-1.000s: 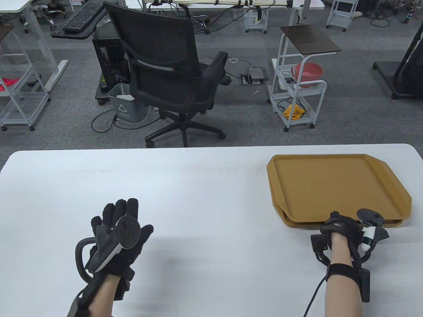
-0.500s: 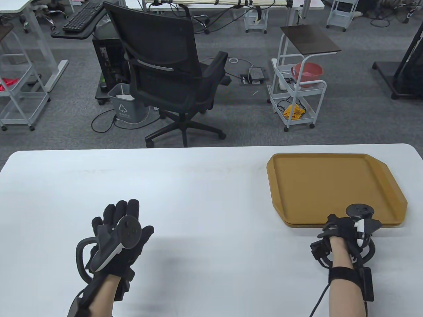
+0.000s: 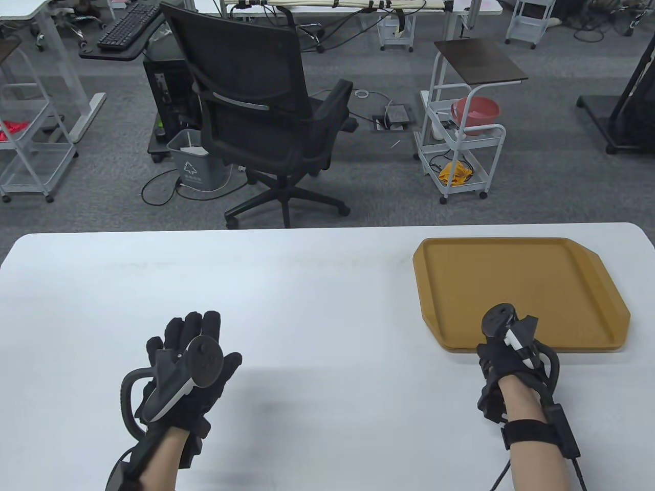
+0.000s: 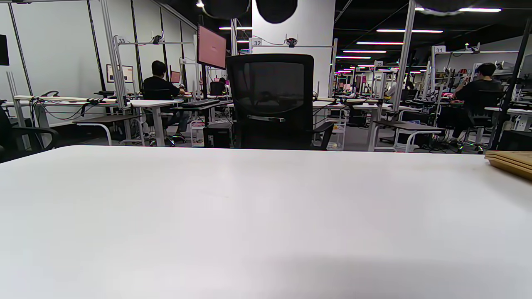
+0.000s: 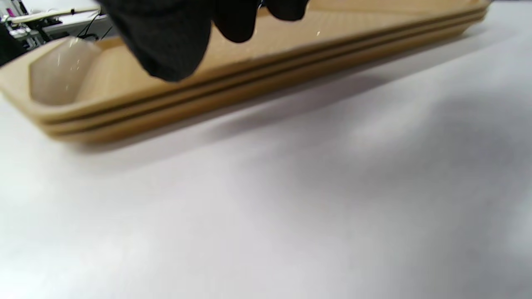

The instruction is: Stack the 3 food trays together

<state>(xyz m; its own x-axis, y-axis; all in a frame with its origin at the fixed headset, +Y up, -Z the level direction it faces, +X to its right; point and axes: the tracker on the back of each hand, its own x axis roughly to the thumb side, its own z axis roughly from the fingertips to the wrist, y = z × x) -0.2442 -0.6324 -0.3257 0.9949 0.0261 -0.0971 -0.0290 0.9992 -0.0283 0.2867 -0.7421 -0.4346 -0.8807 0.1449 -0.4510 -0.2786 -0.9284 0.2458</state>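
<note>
Here we count three tan food trays point(image 3: 517, 291) nested in one stack near the table's point(image 3: 307, 286) far right corner. Our left hand point(image 3: 192, 365) lies open, fingers spread. Our right hand point(image 3: 504, 348) hovers at the stack's near edge; we cannot tell its grip.

Table view: we look down from above the near edge, across the white table point(image 3: 307, 286) toward the office. Left wrist view: we sit low over the tabletop, facing the black chair point(image 4: 270, 99). Right wrist view: we are tilted, close to the stacked trays point(image 5: 257, 79), shared by all three views.
</note>
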